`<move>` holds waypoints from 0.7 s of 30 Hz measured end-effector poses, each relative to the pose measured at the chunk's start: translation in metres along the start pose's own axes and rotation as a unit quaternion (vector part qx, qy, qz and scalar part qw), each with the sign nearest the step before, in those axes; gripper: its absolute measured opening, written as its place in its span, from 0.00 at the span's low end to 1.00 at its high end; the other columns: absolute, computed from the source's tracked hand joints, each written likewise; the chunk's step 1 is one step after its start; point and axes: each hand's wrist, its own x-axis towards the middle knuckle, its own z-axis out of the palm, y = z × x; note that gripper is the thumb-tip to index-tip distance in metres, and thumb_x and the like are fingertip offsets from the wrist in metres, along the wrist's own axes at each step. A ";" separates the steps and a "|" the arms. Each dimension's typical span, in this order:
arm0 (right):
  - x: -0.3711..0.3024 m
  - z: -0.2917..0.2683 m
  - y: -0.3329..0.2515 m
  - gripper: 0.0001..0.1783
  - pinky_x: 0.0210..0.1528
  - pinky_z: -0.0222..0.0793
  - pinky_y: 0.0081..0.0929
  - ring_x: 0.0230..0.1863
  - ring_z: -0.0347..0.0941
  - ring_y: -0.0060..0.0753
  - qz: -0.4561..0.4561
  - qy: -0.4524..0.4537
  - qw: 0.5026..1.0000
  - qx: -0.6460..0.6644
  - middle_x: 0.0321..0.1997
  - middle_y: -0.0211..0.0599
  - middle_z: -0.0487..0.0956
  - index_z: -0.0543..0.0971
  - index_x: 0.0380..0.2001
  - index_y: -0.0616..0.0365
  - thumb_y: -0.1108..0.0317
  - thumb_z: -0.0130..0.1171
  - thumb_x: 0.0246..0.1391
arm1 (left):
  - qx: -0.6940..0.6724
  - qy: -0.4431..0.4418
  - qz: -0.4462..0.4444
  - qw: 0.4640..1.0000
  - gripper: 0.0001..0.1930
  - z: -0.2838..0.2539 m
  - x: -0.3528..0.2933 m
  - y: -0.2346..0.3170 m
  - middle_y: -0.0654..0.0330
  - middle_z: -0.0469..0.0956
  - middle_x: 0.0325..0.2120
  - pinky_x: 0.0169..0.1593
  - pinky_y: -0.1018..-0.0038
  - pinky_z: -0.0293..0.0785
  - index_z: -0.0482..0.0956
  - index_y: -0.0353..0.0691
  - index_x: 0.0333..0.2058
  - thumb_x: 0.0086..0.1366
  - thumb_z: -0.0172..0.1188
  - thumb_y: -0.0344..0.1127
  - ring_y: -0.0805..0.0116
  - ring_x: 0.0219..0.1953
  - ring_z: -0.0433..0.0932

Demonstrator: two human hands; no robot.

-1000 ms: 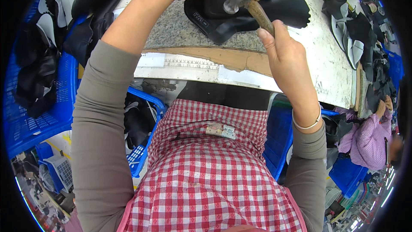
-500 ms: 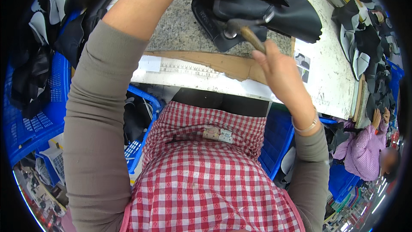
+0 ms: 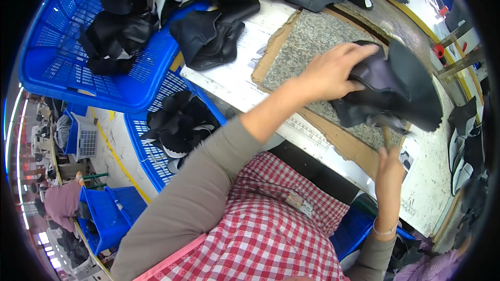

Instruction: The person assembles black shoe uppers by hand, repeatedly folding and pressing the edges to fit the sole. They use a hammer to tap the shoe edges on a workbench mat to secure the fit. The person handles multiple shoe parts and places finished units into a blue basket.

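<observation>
My left hand (image 3: 330, 75) presses down on a black leather shoe piece (image 3: 398, 91) that lies on a grey stone slab (image 3: 307, 54) set in the white workbench (image 3: 245, 70). My right hand (image 3: 390, 169) grips the wooden handle of a hammer (image 3: 385, 125). The metal head of the hammer rests against the lower edge of the leather piece.
Blue plastic crates (image 3: 67, 47) with black leather pieces stand left of the bench, another crate (image 3: 166, 130) beside my knee. More black pieces (image 3: 213, 26) lie on the bench's far side and at the right edge (image 3: 463, 140). A person in pink (image 3: 60, 203) sits far left.
My head has turned, so the view has swung. The hammer has come down from above the leather piece onto its lower edge. My left hand has stayed on the piece.
</observation>
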 end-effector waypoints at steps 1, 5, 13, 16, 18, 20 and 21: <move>0.003 0.012 0.002 0.18 0.33 0.72 0.54 0.34 0.78 0.73 -0.043 0.028 0.999 0.006 0.28 0.66 0.80 0.73 0.48 0.69 0.60 0.55 0.72 | -0.044 0.088 -0.024 0.995 0.45 0.011 -0.021 -0.005 0.49 0.75 0.58 0.60 0.53 0.75 0.65 0.49 0.70 0.55 0.75 0.41 0.48 0.61 0.76; 0.009 0.025 0.010 0.18 0.32 0.71 0.53 0.33 0.78 0.72 -0.076 0.032 0.997 -0.001 0.29 0.67 0.79 0.73 0.47 0.70 0.60 0.54 0.72 | -0.145 0.012 -0.242 0.959 0.36 0.042 -0.055 0.007 0.33 0.81 0.35 0.49 0.47 0.77 0.62 0.27 0.62 0.58 0.68 0.33 0.32 0.42 0.82; -0.077 -0.064 -0.023 0.17 0.27 0.64 0.37 0.22 0.67 0.45 -0.144 0.084 0.967 0.194 0.24 0.55 0.73 0.74 0.49 0.75 0.67 0.55 0.70 | 0.369 0.141 0.197 0.897 0.14 -0.125 0.089 0.123 0.55 0.87 0.38 0.38 0.56 0.78 0.85 0.44 0.44 0.58 0.65 0.36 0.58 0.36 0.87; -0.070 -0.075 -0.035 0.18 0.29 0.69 0.38 0.24 0.74 0.54 -0.128 0.159 0.966 0.160 0.27 0.59 0.77 0.74 0.51 0.77 0.69 0.58 0.68 | 0.397 -0.108 0.150 0.899 0.20 -0.094 0.121 0.175 0.45 0.83 0.50 0.48 0.58 0.80 0.86 0.48 0.52 0.66 0.62 0.48 0.58 0.47 0.86; -0.043 -0.061 -0.036 0.16 0.32 0.72 0.45 0.32 0.78 0.67 -0.128 0.158 0.974 0.100 0.31 0.65 0.80 0.76 0.51 0.70 0.68 0.59 0.67 | 0.354 -0.137 0.189 0.906 0.19 -0.052 0.123 0.154 0.51 0.86 0.47 0.46 0.59 0.80 0.87 0.48 0.50 0.65 0.65 0.50 0.60 0.45 0.87; -0.010 -0.031 -0.031 0.16 0.32 0.73 0.54 0.31 0.79 0.68 -0.115 0.129 0.982 0.071 0.28 0.64 0.80 0.75 0.48 0.65 0.61 0.59 0.68 | 0.279 -0.268 0.135 0.912 0.24 -0.016 0.126 0.140 0.53 0.87 0.46 0.45 0.60 0.81 0.87 0.47 0.50 0.63 0.67 0.57 0.59 0.43 0.87; 0.003 -0.016 -0.026 0.17 0.33 0.73 0.58 0.31 0.79 0.70 -0.137 0.123 0.983 0.005 0.26 0.64 0.80 0.75 0.44 0.64 0.58 0.58 0.69 | 0.218 -0.371 0.069 0.900 0.30 -0.011 0.123 0.119 0.52 0.87 0.47 0.45 0.60 0.81 0.87 0.45 0.51 0.61 0.68 0.63 0.57 0.43 0.87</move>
